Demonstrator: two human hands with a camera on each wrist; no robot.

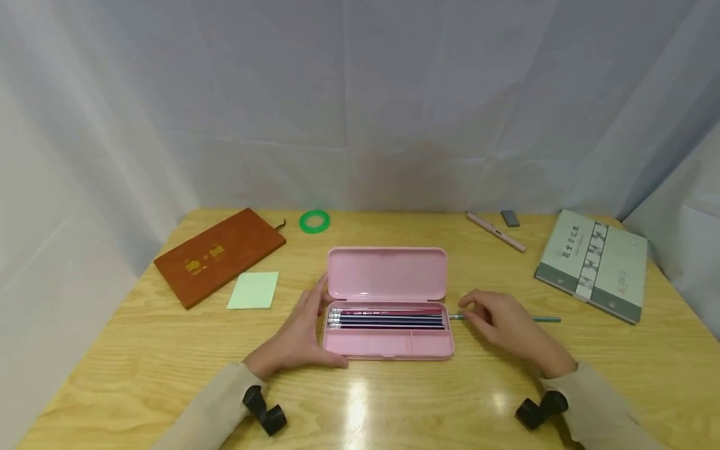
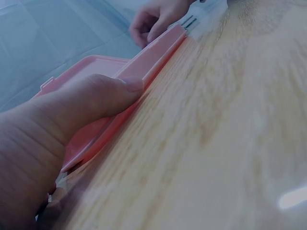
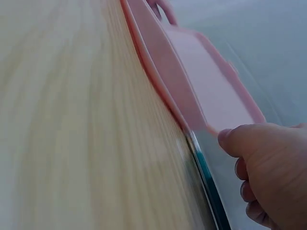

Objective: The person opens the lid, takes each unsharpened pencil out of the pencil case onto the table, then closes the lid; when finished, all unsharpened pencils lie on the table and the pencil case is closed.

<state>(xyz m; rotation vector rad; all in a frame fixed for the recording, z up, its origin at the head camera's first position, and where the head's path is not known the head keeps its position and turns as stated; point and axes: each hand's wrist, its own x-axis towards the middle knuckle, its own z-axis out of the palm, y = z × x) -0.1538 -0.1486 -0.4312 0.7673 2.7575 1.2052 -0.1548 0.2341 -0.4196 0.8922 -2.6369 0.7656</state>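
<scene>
A pink pencil case [image 1: 368,344] lies with its lid [image 1: 388,273] swung back. Several dark and red pencils [image 1: 388,319] fill its long rear compartment, their silver ends to the left. My left hand [image 1: 300,337] grips the case's left end, thumb along the front edge and fingers at the back. A teal pencil [image 1: 547,319] lies on the table to the right of the case, its silver end pointing at the case wall. Over that pencil is my right hand [image 1: 503,322], fingers loosely curled with nothing between them. In the right wrist view the teal pencil [image 3: 211,184] runs beside the fingers.
To the left lie a brown notebook [image 1: 225,256] and a pale green sticky-note pad [image 1: 253,290]. Farther back are a green tape ring [image 1: 305,226], a pink pen [image 1: 495,231] and a grey eraser [image 1: 510,218]. A grey-green notebook [image 1: 619,269] lies at the right. A white curtain hangs behind.
</scene>
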